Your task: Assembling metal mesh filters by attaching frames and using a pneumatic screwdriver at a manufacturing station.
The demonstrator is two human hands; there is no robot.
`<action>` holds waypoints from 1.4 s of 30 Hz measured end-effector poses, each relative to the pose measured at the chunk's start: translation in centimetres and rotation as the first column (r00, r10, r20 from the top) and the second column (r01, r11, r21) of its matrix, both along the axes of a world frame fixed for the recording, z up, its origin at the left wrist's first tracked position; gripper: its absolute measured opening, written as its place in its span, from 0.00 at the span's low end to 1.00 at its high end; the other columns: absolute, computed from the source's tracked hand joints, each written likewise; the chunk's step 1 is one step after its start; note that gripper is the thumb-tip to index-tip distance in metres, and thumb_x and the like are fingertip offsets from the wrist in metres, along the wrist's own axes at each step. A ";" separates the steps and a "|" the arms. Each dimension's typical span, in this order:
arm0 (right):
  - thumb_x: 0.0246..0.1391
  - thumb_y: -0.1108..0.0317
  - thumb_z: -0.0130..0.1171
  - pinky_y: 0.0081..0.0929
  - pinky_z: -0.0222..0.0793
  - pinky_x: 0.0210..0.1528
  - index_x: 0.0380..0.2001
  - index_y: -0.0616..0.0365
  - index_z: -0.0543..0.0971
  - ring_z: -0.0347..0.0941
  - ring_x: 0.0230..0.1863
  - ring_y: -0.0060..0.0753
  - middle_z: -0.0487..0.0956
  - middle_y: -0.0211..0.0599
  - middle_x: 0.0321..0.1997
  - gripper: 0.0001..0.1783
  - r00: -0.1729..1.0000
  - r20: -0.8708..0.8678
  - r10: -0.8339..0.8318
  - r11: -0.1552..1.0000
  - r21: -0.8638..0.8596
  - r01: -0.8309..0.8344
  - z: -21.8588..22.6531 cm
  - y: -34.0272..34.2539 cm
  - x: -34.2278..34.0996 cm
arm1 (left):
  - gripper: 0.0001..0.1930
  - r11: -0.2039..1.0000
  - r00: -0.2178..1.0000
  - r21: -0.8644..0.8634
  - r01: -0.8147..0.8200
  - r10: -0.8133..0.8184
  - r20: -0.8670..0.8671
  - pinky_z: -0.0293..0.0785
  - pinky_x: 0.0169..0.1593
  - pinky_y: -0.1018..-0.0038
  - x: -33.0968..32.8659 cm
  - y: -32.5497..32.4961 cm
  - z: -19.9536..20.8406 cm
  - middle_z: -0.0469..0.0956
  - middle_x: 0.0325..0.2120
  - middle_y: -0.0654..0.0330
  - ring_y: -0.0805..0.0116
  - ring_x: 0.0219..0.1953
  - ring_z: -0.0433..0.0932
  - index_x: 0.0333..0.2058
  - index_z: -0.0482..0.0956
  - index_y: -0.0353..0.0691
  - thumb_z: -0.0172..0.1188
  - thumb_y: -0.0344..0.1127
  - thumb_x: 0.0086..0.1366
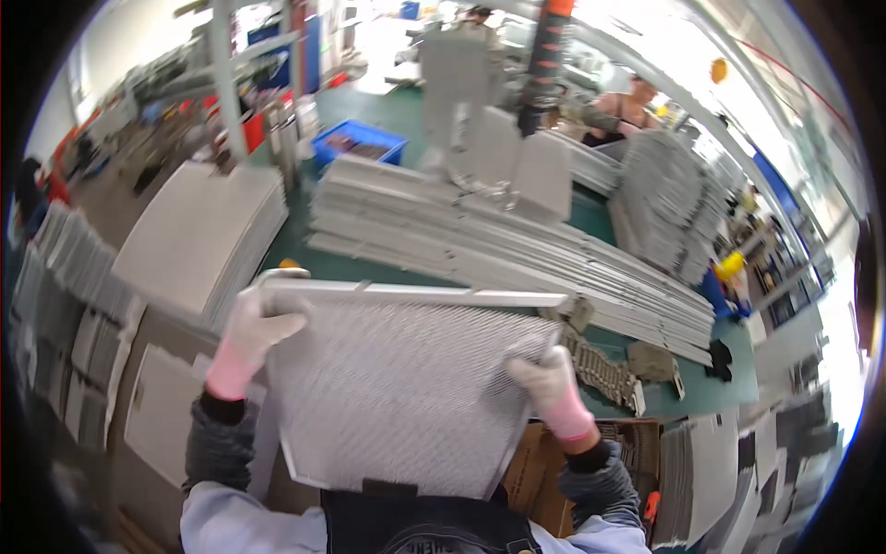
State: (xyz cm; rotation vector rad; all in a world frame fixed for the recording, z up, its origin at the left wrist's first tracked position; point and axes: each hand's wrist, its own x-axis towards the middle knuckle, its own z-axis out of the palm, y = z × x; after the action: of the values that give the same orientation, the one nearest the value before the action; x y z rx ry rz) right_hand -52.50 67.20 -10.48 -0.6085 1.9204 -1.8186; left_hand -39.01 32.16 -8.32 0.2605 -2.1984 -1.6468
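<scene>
Between my two gloved hands is a framed metal mesh panel (406, 388), silvery, with a pale frame along its edges. It is tilted, its near edge close to my apron. My left hand (268, 319), in a white glove with a pink cuff, grips the panel's far left corner, thumb on the mesh. At the right side, my right hand (543, 374) in a matching glove closes on the panel's edge. A dark strip (389, 487) shows on the panel's near edge. Fingers beneath the panel are hidden.
Long metal strips (517, 245) lie on the green table (711, 392) beyond the panel. A stack of pale sheets (198, 240) stands left; a blue bin (360, 143) sits farther back. At right are grey panel stacks (660, 189) and a cardboard box (531, 471). Another person (628, 111) is beyond.
</scene>
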 end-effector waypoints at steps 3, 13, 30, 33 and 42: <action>0.55 0.74 0.61 0.19 0.71 0.39 0.41 0.65 0.80 0.73 0.36 0.17 0.81 0.28 0.38 0.10 0.996 0.087 0.014 0.975 -0.222 0.006 0.3 -0.7 1.6 | 0.27 0.957 0.974 -0.217 0.193 -0.159 0.163 0.73 0.40 0.75 -1.6 -1.5 6.1 0.81 0.32 0.58 0.74 0.32 0.77 0.50 0.75 0.34 0.63 0.26 0.47; 0.54 0.77 0.55 0.18 0.67 0.42 0.50 0.66 0.72 0.70 0.39 0.15 0.77 0.28 0.39 0.18 0.994 0.035 -0.102 0.938 -0.330 0.107 -0.8 1.0 3.1 | 0.19 0.490 0.577 -0.307 0.816 -0.731 0.365 0.74 0.36 0.75 -10.4 10.0 8.2 0.81 0.30 0.52 0.69 0.28 0.78 0.47 0.78 0.32 0.64 0.30 0.56; 0.43 0.85 0.65 0.12 0.67 0.32 0.44 0.70 0.76 0.69 0.28 0.10 0.77 0.27 0.27 0.21 0.780 -0.252 -0.573 0.777 -0.470 0.419 -2.7 0.7 1.7 | 0.13 0.498 0.588 -0.314 0.808 -0.658 0.470 0.72 0.38 0.71 -11.3 10.3 6.2 0.78 0.27 0.52 0.66 0.29 0.77 0.40 0.76 0.31 0.61 0.35 0.62; 0.43 0.85 0.65 0.11 0.66 0.30 0.46 0.70 0.76 0.69 0.27 0.09 0.77 0.27 0.26 0.23 0.715 -0.298 -0.633 0.762 -0.401 0.508 -1.5 0.3 2.0 | 0.09 0.455 0.522 -0.258 0.852 -0.699 0.490 0.69 0.32 0.70 -11.9 10.2 5.7 0.71 0.21 0.53 0.65 0.24 0.71 0.36 0.72 0.33 0.60 0.32 0.62; 0.51 0.81 0.58 0.09 0.66 0.30 0.44 0.67 0.77 0.71 0.29 0.09 0.80 0.30 0.32 0.15 0.825 -0.205 -0.526 0.837 -0.296 0.460 1.9 -0.4 1.3 | 0.18 0.470 0.509 -0.205 0.859 -0.739 0.442 0.72 0.36 0.74 -13.8 12.7 7.3 0.79 0.27 0.55 0.72 0.27 0.76 0.47 0.75 0.33 0.63 0.33 0.59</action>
State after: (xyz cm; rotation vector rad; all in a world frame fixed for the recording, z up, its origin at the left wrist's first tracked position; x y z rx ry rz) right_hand -51.22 66.77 -8.56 -0.4834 2.2222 -2.4266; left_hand -52.82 44.88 -0.98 -0.8920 -3.1134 -1.5045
